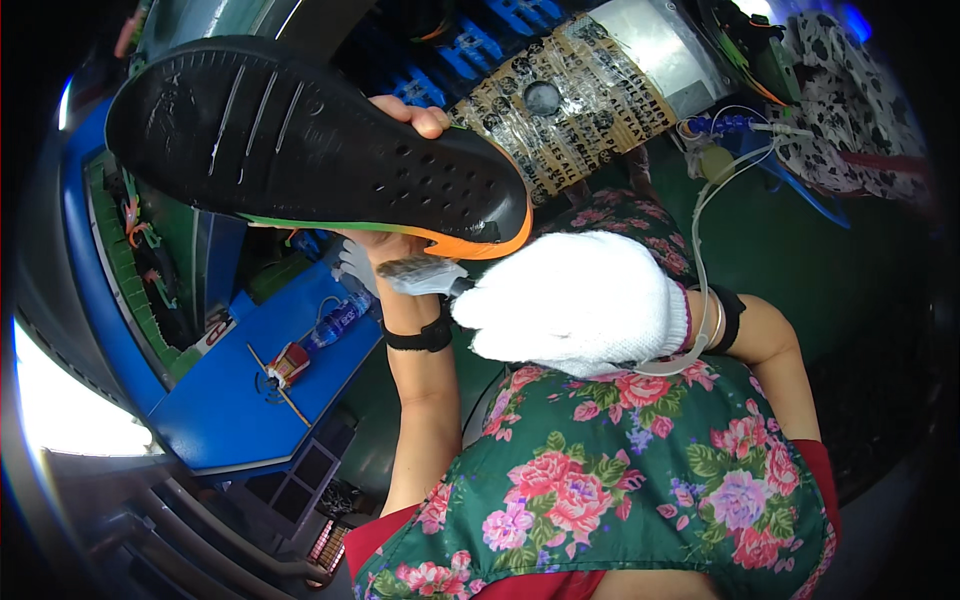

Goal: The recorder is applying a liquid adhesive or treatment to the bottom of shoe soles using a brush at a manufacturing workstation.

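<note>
A black shoe sole (300,140) with an orange and green edge is held up at the upper left, its face dotted with small holes toward the heel. My bare left hand (412,116) grips it by the sides, with fingertips over the far edge and the rest mostly behind it. Close beside the heel, my right hand (570,305) wears a white knitted glove and is closed around a brush. The brush's grey bristles (415,273) point left, just below the sole's orange edge; I cannot tell whether they touch it. Most of its handle is hidden in the glove.
A surface covered in printed brown tape (590,110) lies beyond the sole, with a round hollow. Clear tubing (702,220) loops past my right wrist. On the left, a blue table (215,425) bears a plastic bottle (338,320); a green conveyor (128,250) carries shoe parts.
</note>
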Available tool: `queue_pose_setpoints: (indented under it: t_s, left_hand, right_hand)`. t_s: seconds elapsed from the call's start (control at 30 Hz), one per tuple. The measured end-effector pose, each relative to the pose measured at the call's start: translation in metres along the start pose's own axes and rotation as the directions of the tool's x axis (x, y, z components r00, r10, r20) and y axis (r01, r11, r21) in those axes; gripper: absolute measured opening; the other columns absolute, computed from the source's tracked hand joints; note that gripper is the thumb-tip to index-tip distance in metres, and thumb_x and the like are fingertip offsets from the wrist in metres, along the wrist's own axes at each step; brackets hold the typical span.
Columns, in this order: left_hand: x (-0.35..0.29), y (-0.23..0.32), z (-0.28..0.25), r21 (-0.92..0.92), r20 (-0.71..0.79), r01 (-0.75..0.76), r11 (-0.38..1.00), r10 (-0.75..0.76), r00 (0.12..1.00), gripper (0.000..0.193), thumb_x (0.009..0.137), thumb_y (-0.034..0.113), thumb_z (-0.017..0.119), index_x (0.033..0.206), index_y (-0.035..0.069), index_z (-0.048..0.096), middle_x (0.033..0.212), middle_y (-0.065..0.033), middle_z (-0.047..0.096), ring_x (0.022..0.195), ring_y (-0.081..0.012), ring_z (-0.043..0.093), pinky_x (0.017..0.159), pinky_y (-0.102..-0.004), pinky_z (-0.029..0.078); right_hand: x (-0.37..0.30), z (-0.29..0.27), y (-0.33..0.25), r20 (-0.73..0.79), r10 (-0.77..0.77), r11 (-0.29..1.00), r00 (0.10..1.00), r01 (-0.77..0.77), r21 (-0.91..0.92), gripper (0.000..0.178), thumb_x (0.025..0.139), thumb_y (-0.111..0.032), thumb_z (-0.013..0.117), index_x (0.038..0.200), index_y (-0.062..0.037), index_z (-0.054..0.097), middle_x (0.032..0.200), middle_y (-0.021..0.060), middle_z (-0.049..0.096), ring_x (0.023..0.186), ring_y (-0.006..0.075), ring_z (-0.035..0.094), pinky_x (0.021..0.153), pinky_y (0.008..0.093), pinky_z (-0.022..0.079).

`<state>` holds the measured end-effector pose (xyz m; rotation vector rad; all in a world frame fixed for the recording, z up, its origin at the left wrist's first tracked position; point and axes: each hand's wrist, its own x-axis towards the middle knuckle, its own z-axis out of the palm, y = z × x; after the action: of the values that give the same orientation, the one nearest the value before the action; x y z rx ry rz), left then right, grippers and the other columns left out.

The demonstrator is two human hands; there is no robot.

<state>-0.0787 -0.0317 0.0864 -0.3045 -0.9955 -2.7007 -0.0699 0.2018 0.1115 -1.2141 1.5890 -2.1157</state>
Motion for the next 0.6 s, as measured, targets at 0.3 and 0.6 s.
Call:
queue_pose_setpoints:
  t_s: [0.3,0.6]
  left_hand:
    - [0.009,-0.001,-0.017,0.061,0.128,-0.008,0.998,0.001,0.992,0.103,0.091,0.082,0.071,0.133,-0.011,0.062,0.120,-0.0225,0.069,0.114,-0.0369,0.071,0.104,-0.0489,0.056]
    - [0.013,-0.007,-0.012,-0.012,0.147,0.022,1.000,-0.020,0.989,0.091,0.099,0.071,0.069,0.133,-0.013,0.061,0.124,-0.0234,0.067,0.112,-0.0366,0.070,0.105,-0.0505,0.053]
  right_hand:
    - [0.002,-0.022,-0.006,0.048,-0.075,0.942,0.996,0.087,-0.324,0.026,0.085,-0.011,0.086,0.110,-0.0205,0.087,0.118,0.0024,0.084,0.104,0.0224,0.079,0.087,0.0354,0.063]
    - [0.004,-0.037,-0.007,-0.015,-0.061,0.956,0.998,0.054,-0.287,0.025,0.084,-0.010,0.088,0.109,-0.0147,0.085,0.115,0.0078,0.084,0.095,0.0276,0.080,0.081,0.0365,0.064]
